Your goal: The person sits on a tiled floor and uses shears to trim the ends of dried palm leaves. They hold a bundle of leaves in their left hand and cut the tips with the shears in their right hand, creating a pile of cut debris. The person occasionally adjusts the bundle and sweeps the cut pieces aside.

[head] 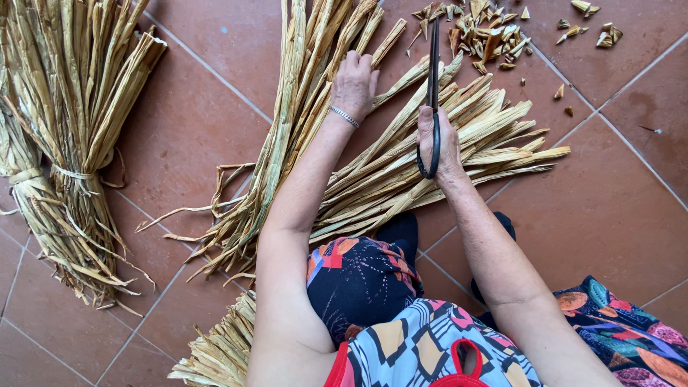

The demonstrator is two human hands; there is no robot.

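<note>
My right hand [438,147] grips the loop handle of long black shears [433,79], whose blades point up and away over the floor. My left hand [353,84], with a silver bracelet at the wrist, rests palm down on a loose sheaf of dried straw-coloured leaves [308,107]. A second fan of dried leaves [459,154] spreads to the right under the shears hand. Both sheaves lie across the red tiled floor [208,122] in front of my knees.
A tied bundle of dried leaves [64,136] lies at the left. Several small cut leaf scraps [487,32] are scattered at the top right. More dried leaves [222,351] lie beside my left elbow. My patterned clothing and dark shoes [401,229] fill the bottom.
</note>
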